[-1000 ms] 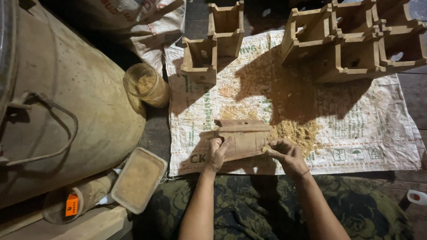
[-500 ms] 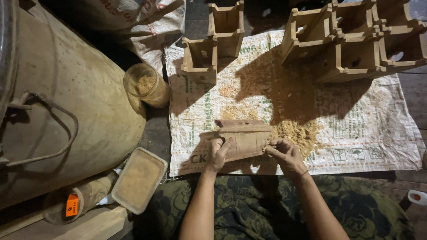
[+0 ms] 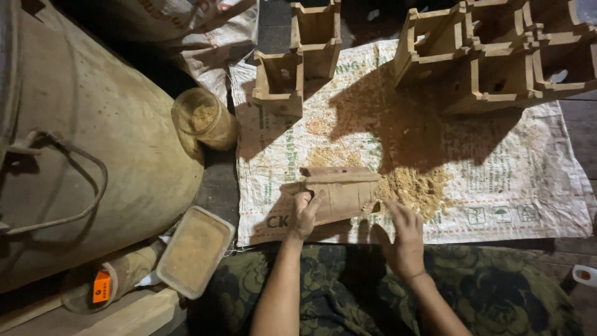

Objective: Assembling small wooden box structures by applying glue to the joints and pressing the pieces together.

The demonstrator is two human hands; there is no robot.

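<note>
Two hands (image 3: pixel 357 227) steady one wooden box (image 3: pixel 342 193).

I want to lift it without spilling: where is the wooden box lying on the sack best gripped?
Grip the wooden box by its two long side walls, coming from above; it lies on its side, the left hand already steadying its near-left end.

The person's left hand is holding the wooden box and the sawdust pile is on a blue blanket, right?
Not quite. The head view shows the left hand on the wooden box, but the sawdust pile lies on a white woven sack spread flat, not a blue blanket.
</note>
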